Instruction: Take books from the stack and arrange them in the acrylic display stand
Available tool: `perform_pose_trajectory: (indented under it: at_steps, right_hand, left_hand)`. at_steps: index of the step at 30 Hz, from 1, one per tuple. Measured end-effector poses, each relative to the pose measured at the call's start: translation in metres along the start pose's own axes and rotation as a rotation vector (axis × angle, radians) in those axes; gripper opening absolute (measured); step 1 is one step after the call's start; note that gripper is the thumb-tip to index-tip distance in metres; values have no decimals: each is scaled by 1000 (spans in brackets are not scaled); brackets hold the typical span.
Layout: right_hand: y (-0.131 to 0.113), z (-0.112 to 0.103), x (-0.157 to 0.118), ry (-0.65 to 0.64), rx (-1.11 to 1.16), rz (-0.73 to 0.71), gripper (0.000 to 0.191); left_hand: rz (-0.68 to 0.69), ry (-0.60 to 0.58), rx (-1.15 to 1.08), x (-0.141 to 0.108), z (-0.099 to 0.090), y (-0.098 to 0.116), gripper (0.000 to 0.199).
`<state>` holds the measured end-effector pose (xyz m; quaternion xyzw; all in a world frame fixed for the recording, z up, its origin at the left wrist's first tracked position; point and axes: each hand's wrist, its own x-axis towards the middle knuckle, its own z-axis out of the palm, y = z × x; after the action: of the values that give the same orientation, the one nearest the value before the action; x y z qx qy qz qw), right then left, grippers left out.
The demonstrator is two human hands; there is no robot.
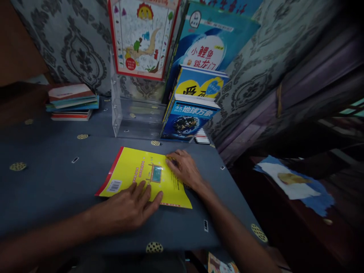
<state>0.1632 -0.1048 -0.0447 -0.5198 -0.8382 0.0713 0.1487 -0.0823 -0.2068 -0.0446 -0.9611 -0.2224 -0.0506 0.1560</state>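
Note:
A yellow book (127,161) with a red spine lies on the table in front of me, its barcode side facing up. My left hand (127,206) rests on its near edge with the fingers spread over the cover. On the right part of the cover lies my right hand (184,167), fingers bent a little and touching the far edge. Neither hand is wrapped around the book. The cover's near right corner lifts slightly off the table.
A clear acrylic rack (136,129) at the back holds several books, among them a blue earth book (187,121) and a red-framed picture book (142,41). Further left sits a stack of books (72,104). The patterned tablecloth (51,189) covers the table, whose right edge drops off beside my right arm.

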Motion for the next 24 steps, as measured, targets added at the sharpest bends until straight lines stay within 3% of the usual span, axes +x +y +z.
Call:
perform_pose_trajectory:
  at_steps: [7,10,15,20,24]
  right_hand:
    - [8,-6,1,-33,58,31,29]
    - [10,-9,0,-50,86,43,31]
    - [11,-16,-1,-59,366,-123,33]
    - [6,-20,-3,-192,659,-191,42]
    - [1,-17,-3,-283,728,-202,44]
  left_hand:
    - [37,31,29,-1,-4,-3,38]
    - [18,-22,-92,-1,-9,-8,41]
    - [46,-119,-281,0,-22,-22,41]
    - [75,-66,-500,-2,-33,-32,38]
    - [68,-42,-677,-5,-36,-37,41]
